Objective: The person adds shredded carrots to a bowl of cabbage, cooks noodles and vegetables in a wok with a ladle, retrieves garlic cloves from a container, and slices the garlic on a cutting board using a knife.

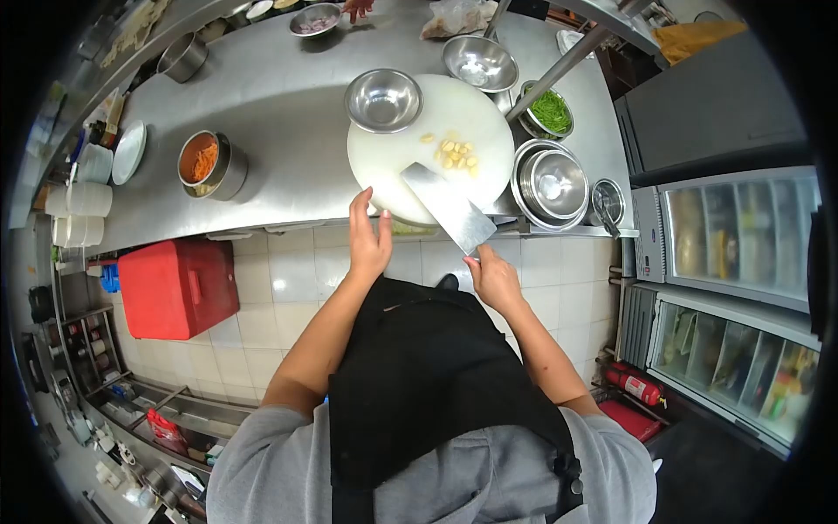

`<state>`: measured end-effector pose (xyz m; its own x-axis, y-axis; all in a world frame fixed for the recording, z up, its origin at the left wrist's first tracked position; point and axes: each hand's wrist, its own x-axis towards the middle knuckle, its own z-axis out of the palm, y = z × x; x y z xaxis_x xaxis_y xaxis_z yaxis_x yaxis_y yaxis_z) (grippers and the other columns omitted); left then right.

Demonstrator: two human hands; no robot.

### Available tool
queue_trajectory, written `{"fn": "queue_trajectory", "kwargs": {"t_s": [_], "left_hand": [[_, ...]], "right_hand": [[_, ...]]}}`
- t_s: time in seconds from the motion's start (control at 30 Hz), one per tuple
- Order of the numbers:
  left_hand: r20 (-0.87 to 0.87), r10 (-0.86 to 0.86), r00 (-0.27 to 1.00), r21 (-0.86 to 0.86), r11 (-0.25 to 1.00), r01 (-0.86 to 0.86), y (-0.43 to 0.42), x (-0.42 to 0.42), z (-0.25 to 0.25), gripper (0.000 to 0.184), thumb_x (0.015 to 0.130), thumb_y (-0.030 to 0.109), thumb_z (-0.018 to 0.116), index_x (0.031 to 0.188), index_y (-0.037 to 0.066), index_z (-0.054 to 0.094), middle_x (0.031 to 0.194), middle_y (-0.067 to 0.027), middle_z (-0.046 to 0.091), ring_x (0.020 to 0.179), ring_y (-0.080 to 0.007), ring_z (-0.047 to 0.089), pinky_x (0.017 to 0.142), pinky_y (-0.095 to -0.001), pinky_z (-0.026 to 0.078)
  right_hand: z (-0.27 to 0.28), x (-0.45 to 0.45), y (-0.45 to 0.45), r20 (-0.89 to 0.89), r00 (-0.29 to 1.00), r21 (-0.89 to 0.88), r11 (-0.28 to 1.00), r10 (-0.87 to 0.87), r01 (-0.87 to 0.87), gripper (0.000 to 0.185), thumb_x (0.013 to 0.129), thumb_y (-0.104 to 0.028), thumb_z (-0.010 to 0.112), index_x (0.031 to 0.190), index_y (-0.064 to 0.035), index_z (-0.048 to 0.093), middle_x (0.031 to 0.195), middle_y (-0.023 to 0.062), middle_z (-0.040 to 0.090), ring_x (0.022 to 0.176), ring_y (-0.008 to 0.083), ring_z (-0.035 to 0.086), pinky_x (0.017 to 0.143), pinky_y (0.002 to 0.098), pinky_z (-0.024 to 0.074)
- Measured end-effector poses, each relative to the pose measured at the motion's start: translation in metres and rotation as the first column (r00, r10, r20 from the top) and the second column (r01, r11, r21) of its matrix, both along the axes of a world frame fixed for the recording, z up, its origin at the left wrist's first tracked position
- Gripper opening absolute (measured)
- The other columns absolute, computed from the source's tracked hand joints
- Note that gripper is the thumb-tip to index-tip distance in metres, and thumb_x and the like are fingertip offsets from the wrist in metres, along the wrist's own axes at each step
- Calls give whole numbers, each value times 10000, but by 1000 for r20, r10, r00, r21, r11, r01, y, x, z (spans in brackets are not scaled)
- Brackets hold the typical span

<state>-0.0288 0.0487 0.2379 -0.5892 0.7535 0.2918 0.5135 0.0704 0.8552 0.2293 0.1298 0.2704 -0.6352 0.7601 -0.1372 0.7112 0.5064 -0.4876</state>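
My right hand (496, 281) is closed round the handle of a broad cleaver (449, 210). Its blade slants up and left over the front of a round white cutting board (375, 166). My left hand (370, 240) is open at the board's front left edge, fingers apart and nothing in them. Several pale yellow pieces that look like peeled garlic cloves (454, 155) lie on the board beyond the blade. A steel bowl (384, 101) sits on the board's far left part.
On the steel counter (279, 96) stand a pot of orange shreds (204, 162), a bowl of chopped greens (550, 112), stacked steel bowls (555, 185) and another steel bowl (480, 65). Another person's hand (356, 9) shows at the far side. A red cooler box (179, 288) stands on the floor.
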Motion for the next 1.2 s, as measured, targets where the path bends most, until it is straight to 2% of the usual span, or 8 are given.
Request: {"fn": "queue_trajectory", "kwargs": {"t_s": [0.07, 0.2, 0.37, 0.4, 0.47, 0.93, 1.0, 1.2], "left_hand": [[28, -91, 995, -6, 996, 91, 0, 5, -9, 697, 1051, 305, 523, 1556, -48, 199, 1565, -282, 280, 1453, -420, 296, 1203, -481, 236], [21, -111, 994, 86, 990, 109, 10, 11, -12, 972, 1010, 595, 438, 1591, -56, 11, 1646, -293, 89, 1523, -443, 129, 1232, -518, 129], [36, -86, 996, 153, 985, 80, 17, 14, -22, 1019, 998, 650, 402, 1590, -53, -35, 1659, -297, 21, 1539, -445, 64, 1238, -522, 90], [42, -84, 996, 151, 985, 77, 19, 14, -26, 1030, 996, 659, 398, 1590, -50, -54, 1664, -296, -10, 1545, -444, 36, 1241, -520, 76], [49, -90, 995, 137, 987, 83, 20, 21, -33, 1027, 998, 655, 401, 1591, -46, -62, 1666, -291, -28, 1548, -441, 19, 1243, -517, 68], [135, -115, 984, 170, 981, 91, 12, 15, -27, 919, 1039, 498, 434, 1589, -54, -54, 1675, -269, -10, 1553, -427, 28, 1251, -495, 65], [147, -112, 983, 211, 974, 79, 14, 16, -24, 878, 1051, 473, 413, 1589, -59, -32, 1675, -270, 9, 1553, -421, 43, 1251, -493, 71], [125, -49, 991, 175, 984, 27, 19, 21, -16, 728, 1089, 388, 361, 1595, -56, 84, 1667, -256, 128, 1548, -378, 145, 1244, -442, 138]], "right_hand": [[-1, 1, -5, 8, 1000, 9, 1000, 10, -10, 314, 1023, -296, 561, 1040, 15, 520, 887, 266, 665, 741, 483, 646, 638, 555, 506], [32, -15, -9, -127, 989, 88, 993, -70, 82, 330, 1031, -310, 547, 1063, 18, 517, 900, 266, 663, 743, 476, 652, 632, 542, 506], [21, -19, -15, -208, 973, 223, 964, -97, 144, 315, 1036, -308, 539, 1042, 5, 512, 884, 253, 664, 735, 467, 659, 621, 541, 512], [10, -17, -13, -90, 993, 175, 980, -78, 93, 310, 1034, -312, 542, 1018, -5, 507, 879, 244, 666, 736, 460, 664, 625, 537, 524], [-5, -11, -13, 148, 989, 56, 998, -24, 15, 306, 1030, -320, 548, 970, -24, 497, 869, 226, 670, 737, 446, 674, 634, 529, 548], [28, -13, -10, -18, 997, 237, 969, -73, 75, 346, 1038, -368, 534, 982, -28, 496, 856, 211, 659, 725, 430, 668, 591, 524, 527], [5, -13, -7, 194, 981, 50, 999, 1, -11, 358, 1051, -369, 507, 1013, -13, 492, 844, 236, 666, 699, 462, 659, 597, 543, 522], [25, -11, 4, 202, 979, 71, 997, -8, -6, 370, 1054, -375, 496, 1020, -7, 490, 881, 249, 678, 719, 474, 662, 618, 560, 523]]}}
